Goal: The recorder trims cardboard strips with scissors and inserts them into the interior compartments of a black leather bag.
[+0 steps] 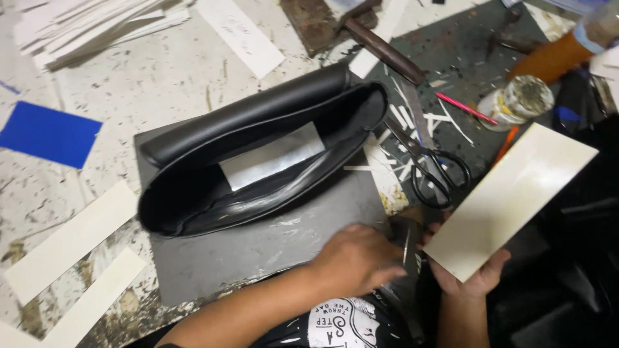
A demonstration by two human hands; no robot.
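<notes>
Left hand: left hand (358,258) at the near edge of the dark grey slab, knuckles up, fingers curled down around a small metal tool (407,243); only a sliver of the tool shows, so its kind cannot be told.
Right hand: right hand (469,274) palm up under the near corner of a pale cream rectangular board (512,196), fingers cupped below it and thumb at its edge; the board is tilted and juts off past the worktop.
Gap between hands: the metal tool sits just beside the board's near-left edge; touching or not cannot be told.
Black piece: long curved black leather pouch (258,151) lies open on the flat dark grey slab (258,248), one side rolled over along the far edge; a shiny silver-grey rectangular strip (272,156) lies inside it.
Near the hands: black-handled scissors (429,164) lie right of the pouch, above the left hand, among thin white offcuts.
Further right: a round open glue pot (519,100), a pink pencil (465,108) and a brown-handled hammer (382,48).
Worktop: scuffed, stained worktop (161,77); white card strips (71,238) at the left, a blue rectangular sheet (48,134) at the far left, a stack of white strips (90,26) at the top left.
</notes>
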